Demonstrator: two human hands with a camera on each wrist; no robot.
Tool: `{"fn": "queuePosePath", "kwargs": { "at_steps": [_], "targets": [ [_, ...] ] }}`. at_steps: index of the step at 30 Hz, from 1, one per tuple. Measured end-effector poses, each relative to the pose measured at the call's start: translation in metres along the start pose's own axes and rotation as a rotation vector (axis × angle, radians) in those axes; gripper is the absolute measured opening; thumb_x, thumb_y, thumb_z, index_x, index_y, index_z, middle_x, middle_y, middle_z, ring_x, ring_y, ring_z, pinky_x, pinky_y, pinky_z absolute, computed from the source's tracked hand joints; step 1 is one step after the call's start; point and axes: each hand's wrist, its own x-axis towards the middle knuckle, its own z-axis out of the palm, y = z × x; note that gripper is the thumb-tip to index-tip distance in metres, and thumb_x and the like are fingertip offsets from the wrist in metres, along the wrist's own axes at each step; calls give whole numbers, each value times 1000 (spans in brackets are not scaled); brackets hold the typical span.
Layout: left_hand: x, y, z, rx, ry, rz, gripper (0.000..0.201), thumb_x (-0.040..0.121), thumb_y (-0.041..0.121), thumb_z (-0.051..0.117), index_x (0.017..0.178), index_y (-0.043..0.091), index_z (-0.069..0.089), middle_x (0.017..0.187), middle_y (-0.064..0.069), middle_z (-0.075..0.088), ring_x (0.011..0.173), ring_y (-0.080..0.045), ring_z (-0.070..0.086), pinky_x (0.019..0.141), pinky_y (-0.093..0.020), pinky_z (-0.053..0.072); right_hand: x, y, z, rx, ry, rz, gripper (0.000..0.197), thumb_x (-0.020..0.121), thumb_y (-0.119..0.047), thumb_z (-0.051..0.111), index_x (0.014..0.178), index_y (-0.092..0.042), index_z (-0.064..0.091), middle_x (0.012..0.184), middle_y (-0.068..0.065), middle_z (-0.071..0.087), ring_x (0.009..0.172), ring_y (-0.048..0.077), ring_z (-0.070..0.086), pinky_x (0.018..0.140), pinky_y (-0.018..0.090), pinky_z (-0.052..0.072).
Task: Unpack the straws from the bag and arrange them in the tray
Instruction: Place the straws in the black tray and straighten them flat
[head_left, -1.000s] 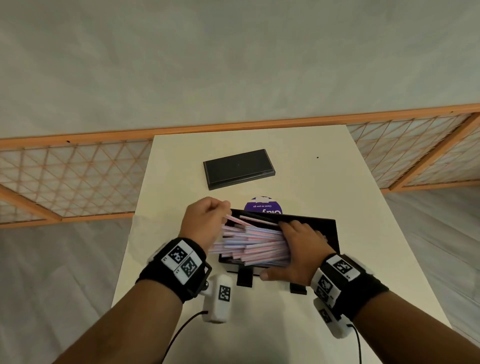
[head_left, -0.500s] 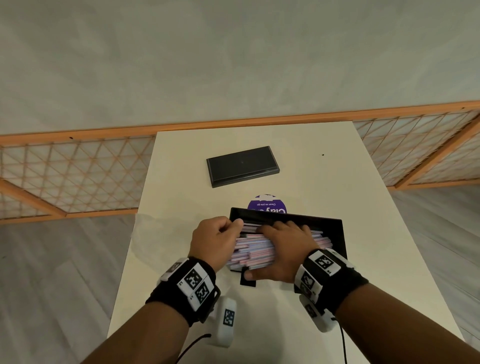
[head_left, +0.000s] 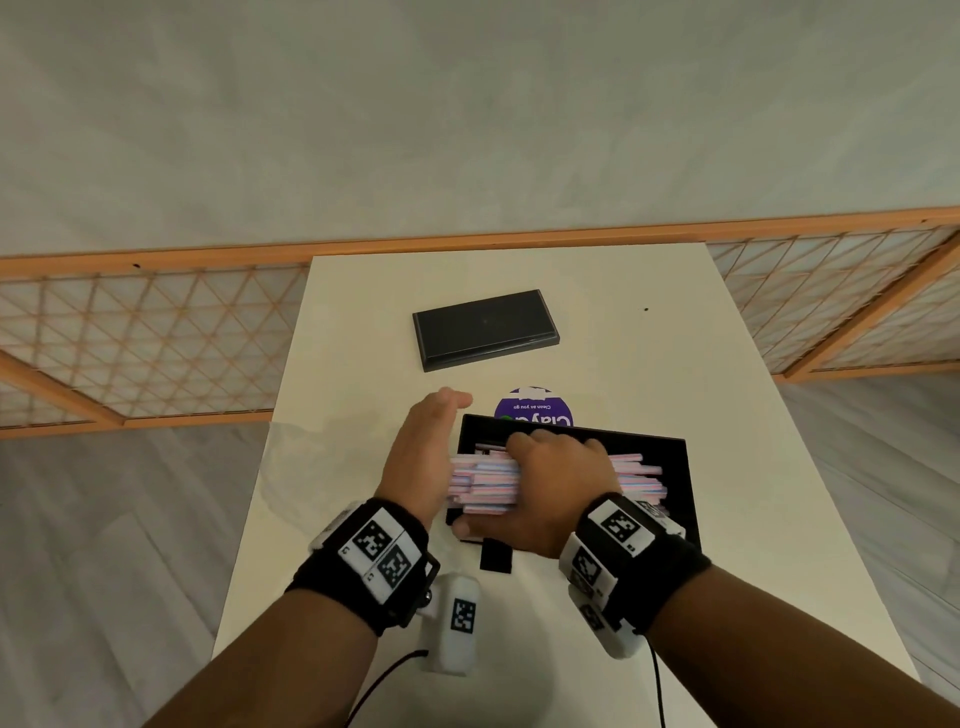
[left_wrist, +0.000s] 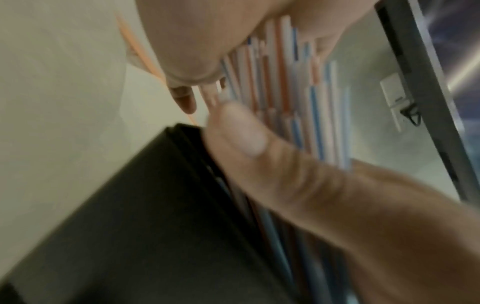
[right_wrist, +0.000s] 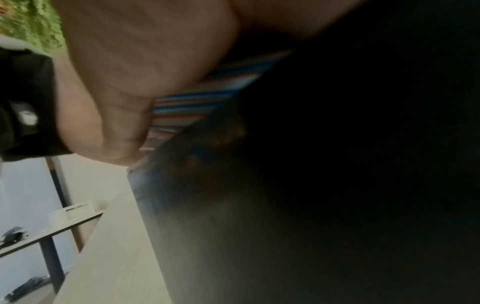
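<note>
1. Where the white table (head_left: 649, 395) narrows toward the person, a black tray (head_left: 678, 483) sits near the front edge, holding a thick bundle of pink, white and blue straws (head_left: 483, 480).
2. Right hand (head_left: 545, 483): lies over the top of the bundle, fingers curled down its far side, thumb under the near side at the tray's front rim. It grips the straws. In the right wrist view the palm (right_wrist: 145, 67) covers striped straws (right_wrist: 207, 94); the rest of that picture is dark.
3. Left hand (head_left: 421, 457): held edge-on, fingers straight and together, palm flat against the left ends of the straws. It holds nothing, only presses the ends.
4. Left wrist view, blurred: thumb (left_wrist: 249, 144) beside the straw ends (left_wrist: 298, 92), dark tray wall (left_wrist: 155, 205) below.
5. Straws lie lengthwise, left to right. Their left ends stick out just past the tray's left wall; the right ends are uneven inside the tray.
6. Purple round sticker (head_left: 535, 408) on the table, partly hidden behind the tray's far rim; white lettering on it, upside down.
7. Flat black rectangular lid or slab (head_left: 485, 330) farther back on the table, well apart from the tray.
8. Small black piece (head_left: 496, 556) at the tray's near edge; cannot tell what it is.
9. Both wrists wear black bands with square printed markers.
</note>
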Motion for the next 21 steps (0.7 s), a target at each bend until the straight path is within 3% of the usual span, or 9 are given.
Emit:
{"fn": "queuePosePath", "kwargs": {
  "at_steps": [3,5,8,10,13,15,17,19,21],
  "targets": [
    [7,-9,3,301,-62,51,42,104,50,33,123,20,56,123,2,57,122,-17,54,104,-35,40,-4,7,5,-9,-29,28,102,47,-99,47,122,-30,47,117,-7,53,112,20,50,102,46,40],
    [3,-13,5,442,-119,67,43,106,37,41,143,15,45,140,-3,49,132,-20,46,105,-27,33,-8,16,12,22,-81,5,109,47,-98,50,132,-30,41,128,-7,50,121,21,46,107,46,37],
    [-6,-13,3,513,-106,111,47,105,28,48,149,15,38,147,-3,45,133,-15,42,99,-17,27,-13,32,19,14,-144,6,111,52,-93,57,140,-31,31,141,-7,47,129,21,43,114,48,30],
    [-11,-5,1,455,41,144,44,103,29,52,145,17,44,145,0,49,128,-13,47,99,-19,34,-14,40,21,19,-153,13,107,54,-89,60,140,-33,30,142,-8,47,130,21,43,115,49,27],
    [-13,22,4,270,138,97,13,98,24,60,110,19,63,114,3,67,97,-10,63,80,-25,52,-14,46,21,46,-158,27,104,56,-85,63,141,-34,30,143,-9,45,132,22,41,116,51,25],
    [-15,42,11,-172,96,-133,8,97,18,62,94,12,66,95,-4,71,79,-15,68,67,-31,56,-14,45,21,43,-150,24,105,56,-85,62,142,-34,30,144,-9,44,132,22,39,115,52,24],
    [-20,65,16,-585,6,-410,12,97,18,62,97,6,65,89,-13,69,71,-20,69,60,-33,54,-13,43,21,16,-132,32,102,56,-87,57,139,-34,33,141,-8,47,130,24,41,112,53,25],
    [-23,76,20,-628,-61,-491,15,95,20,65,99,6,65,89,-13,69,71,-23,68,59,-33,53,-12,41,17,-20,-138,72,104,54,-91,54,138,-32,37,139,-5,49,129,25,43,111,55,26],
    [-25,75,24,-409,-32,-352,13,94,21,67,96,9,65,89,-7,70,74,-18,66,59,-30,49,-13,40,12,-59,-146,100,111,50,-95,52,137,-28,38,137,-2,49,128,26,43,111,56,27]
  ]
}}
